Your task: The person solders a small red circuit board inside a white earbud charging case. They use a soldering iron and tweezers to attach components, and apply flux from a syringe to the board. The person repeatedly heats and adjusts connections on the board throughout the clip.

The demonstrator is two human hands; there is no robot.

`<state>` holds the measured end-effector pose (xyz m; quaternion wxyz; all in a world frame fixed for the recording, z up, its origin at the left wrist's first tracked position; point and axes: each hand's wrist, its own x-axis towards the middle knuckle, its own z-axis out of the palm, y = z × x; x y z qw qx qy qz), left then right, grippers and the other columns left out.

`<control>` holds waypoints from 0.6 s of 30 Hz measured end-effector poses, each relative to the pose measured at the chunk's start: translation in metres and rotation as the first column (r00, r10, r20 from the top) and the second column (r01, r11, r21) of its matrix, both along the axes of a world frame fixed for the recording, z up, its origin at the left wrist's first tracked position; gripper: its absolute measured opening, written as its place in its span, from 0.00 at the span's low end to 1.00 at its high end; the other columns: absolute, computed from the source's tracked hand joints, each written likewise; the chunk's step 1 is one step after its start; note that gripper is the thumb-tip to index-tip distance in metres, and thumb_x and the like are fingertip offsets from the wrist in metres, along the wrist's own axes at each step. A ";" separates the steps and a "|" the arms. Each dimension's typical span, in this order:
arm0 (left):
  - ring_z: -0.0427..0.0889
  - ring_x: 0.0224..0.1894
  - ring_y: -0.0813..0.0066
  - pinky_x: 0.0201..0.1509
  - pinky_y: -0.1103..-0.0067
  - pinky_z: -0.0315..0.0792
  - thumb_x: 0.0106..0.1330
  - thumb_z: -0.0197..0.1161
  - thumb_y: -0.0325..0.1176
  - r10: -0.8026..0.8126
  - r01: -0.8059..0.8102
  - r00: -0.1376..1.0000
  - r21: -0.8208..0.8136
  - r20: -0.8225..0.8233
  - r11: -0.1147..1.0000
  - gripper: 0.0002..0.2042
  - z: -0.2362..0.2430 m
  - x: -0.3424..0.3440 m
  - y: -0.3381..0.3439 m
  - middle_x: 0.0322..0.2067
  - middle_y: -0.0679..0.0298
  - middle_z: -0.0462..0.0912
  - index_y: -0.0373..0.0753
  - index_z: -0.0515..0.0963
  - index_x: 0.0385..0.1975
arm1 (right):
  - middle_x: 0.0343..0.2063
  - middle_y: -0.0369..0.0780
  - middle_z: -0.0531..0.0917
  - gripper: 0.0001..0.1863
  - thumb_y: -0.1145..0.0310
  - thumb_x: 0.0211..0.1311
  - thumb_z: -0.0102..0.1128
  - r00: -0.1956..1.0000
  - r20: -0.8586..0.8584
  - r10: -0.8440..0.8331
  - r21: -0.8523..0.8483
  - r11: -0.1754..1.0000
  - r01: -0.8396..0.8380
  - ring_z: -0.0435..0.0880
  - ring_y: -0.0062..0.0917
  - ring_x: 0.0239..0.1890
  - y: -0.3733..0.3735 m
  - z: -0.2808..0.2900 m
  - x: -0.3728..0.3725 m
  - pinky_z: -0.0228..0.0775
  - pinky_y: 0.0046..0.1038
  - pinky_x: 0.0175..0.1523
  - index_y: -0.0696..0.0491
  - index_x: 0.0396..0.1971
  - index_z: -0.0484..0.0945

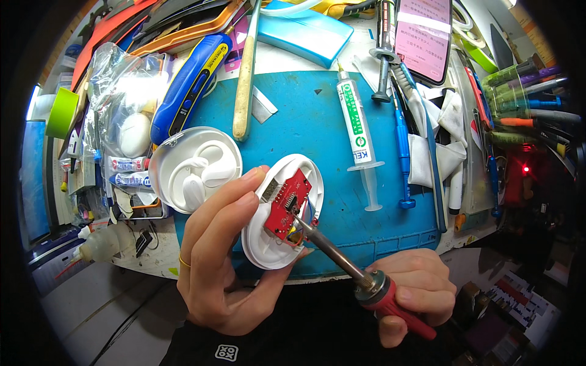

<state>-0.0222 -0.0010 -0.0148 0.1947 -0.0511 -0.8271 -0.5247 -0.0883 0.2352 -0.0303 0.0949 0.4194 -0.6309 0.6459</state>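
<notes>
My left hand [223, 256] holds a round white plastic shell [268, 247] tilted toward me, thumb and fingers around its rim. A small red circuit board [288, 202] sits inside the shell. My right hand [415, 287] grips a soldering iron with a red handle [400, 311]. Its metal tip [299, 221] touches the lower edge of the red board. The matching white cover [195, 168] lies on the blue work mat [317, 128] to the left, apart from both hands.
A syringe of paste [357, 131] lies on the mat right of the shell. Blue screwdrivers [403, 146], white cloth [436, 152], a phone [424, 36], a blue utility knife [189, 85], a wooden-handled tool [246, 67] and coloured pens [525, 91] crowd the bench edges.
</notes>
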 end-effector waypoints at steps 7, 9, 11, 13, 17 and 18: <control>0.75 0.67 0.49 0.69 0.62 0.77 0.45 0.79 0.12 0.063 -0.064 0.997 -0.013 -0.038 0.998 0.47 -0.003 -0.003 0.006 0.67 0.40 0.66 0.30 0.63 0.70 | 0.25 0.44 0.83 0.20 0.56 0.74 0.61 0.988 0.001 -0.155 -0.007 0.988 0.155 0.84 0.28 0.22 0.000 -0.004 0.007 0.79 0.27 0.26 0.56 0.46 0.66; 0.77 0.64 0.52 0.67 0.65 0.78 0.44 0.82 0.15 0.089 -0.091 0.996 -0.111 -0.020 0.990 0.47 0.000 -0.004 0.008 0.65 0.42 0.67 0.30 0.64 0.69 | 0.26 0.45 0.83 0.20 0.54 0.75 0.59 0.986 0.059 -0.153 -0.034 0.987 0.155 0.85 0.28 0.24 0.001 -0.003 0.009 0.79 0.27 0.28 0.56 0.46 0.65; 0.78 0.60 0.56 0.62 0.68 0.79 0.43 0.86 0.24 0.120 -0.123 0.992 -0.206 -0.029 0.971 0.46 0.003 -0.005 0.009 0.61 0.46 0.71 0.31 0.68 0.66 | 0.27 0.46 0.83 0.20 0.53 0.76 0.56 0.982 0.061 -0.180 0.015 0.984 0.179 0.86 0.29 0.24 0.003 -0.001 0.011 0.79 0.28 0.30 0.56 0.46 0.65; 0.78 0.60 0.56 0.61 0.67 0.79 0.42 0.88 0.28 0.167 -0.166 0.986 -0.334 -0.026 0.928 0.46 0.007 -0.006 0.013 0.60 0.47 0.73 0.32 0.71 0.65 | 0.27 0.46 0.83 0.20 0.53 0.76 0.55 0.971 0.057 -0.231 0.032 0.973 0.229 0.85 0.30 0.24 0.007 0.000 0.013 0.79 0.28 0.30 0.56 0.45 0.65; 0.78 0.61 0.51 0.63 0.64 0.76 0.42 0.88 0.32 0.188 -0.151 0.979 -0.353 0.074 0.923 0.46 0.015 -0.006 0.018 0.61 0.47 0.74 0.32 0.72 0.65 | 0.28 0.50 0.82 0.20 0.55 0.75 0.54 0.958 0.064 -0.279 -0.005 0.960 0.280 0.84 0.32 0.27 0.016 0.001 0.013 0.78 0.30 0.31 0.58 0.47 0.64; 0.77 0.62 0.50 0.63 0.63 0.76 0.44 0.88 0.32 0.167 -0.125 0.980 -0.327 0.104 0.937 0.45 0.018 -0.005 0.017 0.62 0.47 0.74 0.32 0.72 0.66 | 0.28 0.52 0.82 0.20 0.55 0.75 0.54 0.954 0.074 -0.290 -0.014 0.956 0.292 0.84 0.32 0.28 0.018 0.001 0.012 0.79 0.30 0.31 0.58 0.47 0.64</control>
